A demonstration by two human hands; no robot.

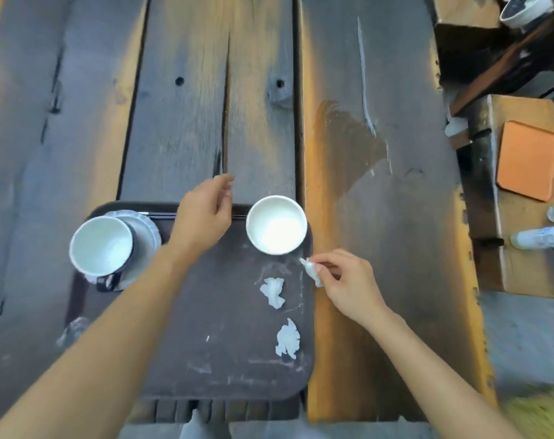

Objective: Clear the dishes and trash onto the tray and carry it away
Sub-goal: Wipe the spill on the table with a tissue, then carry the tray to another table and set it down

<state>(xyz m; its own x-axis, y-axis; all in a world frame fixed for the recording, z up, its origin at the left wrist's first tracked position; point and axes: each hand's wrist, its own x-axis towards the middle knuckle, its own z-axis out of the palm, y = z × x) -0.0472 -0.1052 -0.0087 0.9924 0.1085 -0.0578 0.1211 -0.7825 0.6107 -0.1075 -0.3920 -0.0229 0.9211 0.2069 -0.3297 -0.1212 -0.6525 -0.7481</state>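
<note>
While the right hand (348, 280) pinches a crumpled white tissue (312, 271) at the tray's (206, 359) right edge, the left hand (202, 213) hovers open-fingered above its far rim. Two bowls (275, 224) and two tissue wads (273, 291) sit on the tray, which rests on the wooden bench (380, 185).

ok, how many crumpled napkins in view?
3. Two lie on the tray: one mid-right, one nearer the person. The third is pinched in the right hand over the tray's right edge. More may be hidden under the arms.
</note>
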